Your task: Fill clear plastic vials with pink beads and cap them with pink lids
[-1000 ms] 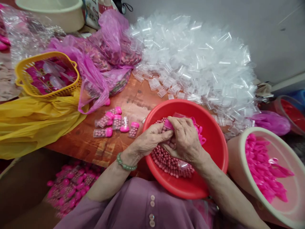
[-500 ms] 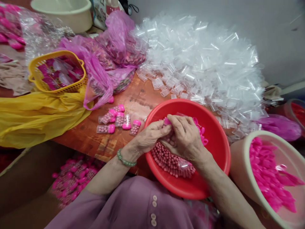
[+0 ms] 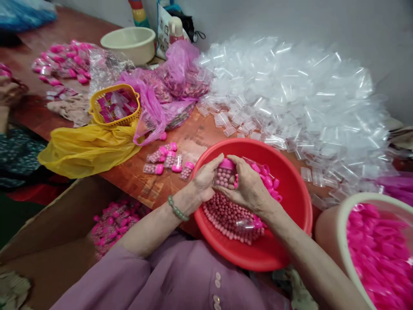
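Between my two hands is a clear plastic bottle (image 3: 225,174) of pink beads with a bright pink cap, held above a red basin (image 3: 301,224). My left hand (image 3: 204,178), with a green bead bracelet (image 3: 177,210) at its wrist, grips the bottle from the left. On the other side my right hand (image 3: 250,183) closes round it, thumb below and fingers near the cap. Loose pink beads (image 3: 226,215) lie in the basin under my hands, along with pink plastic pieces (image 3: 269,181) and a clear tube (image 3: 247,224) with a pink end.
Several filled bottles (image 3: 169,159) lie on the table left of the basin. A large heap of clear containers (image 3: 290,86) spreads behind it. At right stands a tub (image 3: 342,232) of pink parts. A yellow basket (image 3: 114,122) and another person's hand (image 3: 11,92) are at left.
The view has swung left, bringing another person's hand into sight. My hands have opened out around the bottle, so its capped top and beads now show.
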`<state>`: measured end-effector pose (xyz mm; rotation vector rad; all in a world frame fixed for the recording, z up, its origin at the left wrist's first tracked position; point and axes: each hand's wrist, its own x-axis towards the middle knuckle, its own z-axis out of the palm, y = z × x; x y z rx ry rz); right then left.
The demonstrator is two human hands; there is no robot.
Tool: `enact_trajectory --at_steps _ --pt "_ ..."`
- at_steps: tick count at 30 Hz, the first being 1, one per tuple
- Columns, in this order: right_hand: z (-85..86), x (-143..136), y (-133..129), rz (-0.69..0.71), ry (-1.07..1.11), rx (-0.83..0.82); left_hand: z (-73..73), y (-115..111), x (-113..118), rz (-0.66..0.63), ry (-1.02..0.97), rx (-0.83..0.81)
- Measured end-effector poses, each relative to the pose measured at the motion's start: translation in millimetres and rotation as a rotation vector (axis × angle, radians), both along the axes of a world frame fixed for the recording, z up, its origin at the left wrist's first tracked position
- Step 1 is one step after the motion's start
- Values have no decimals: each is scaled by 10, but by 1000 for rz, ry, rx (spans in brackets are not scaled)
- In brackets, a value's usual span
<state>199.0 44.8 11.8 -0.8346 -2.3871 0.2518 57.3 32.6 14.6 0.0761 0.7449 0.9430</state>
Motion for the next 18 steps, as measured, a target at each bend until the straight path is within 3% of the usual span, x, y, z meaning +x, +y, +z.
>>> enact_trajectory --at_steps 4,9,18 --pt "-1 49 -1 15 29 26 16 -46 110 29 88 3" --pt "-42 75 -70 84 13 237 -35 -152 212 237 280 80" --pt "-52 57 -184 40 -12 350 -34 -240 195 189 377 204"
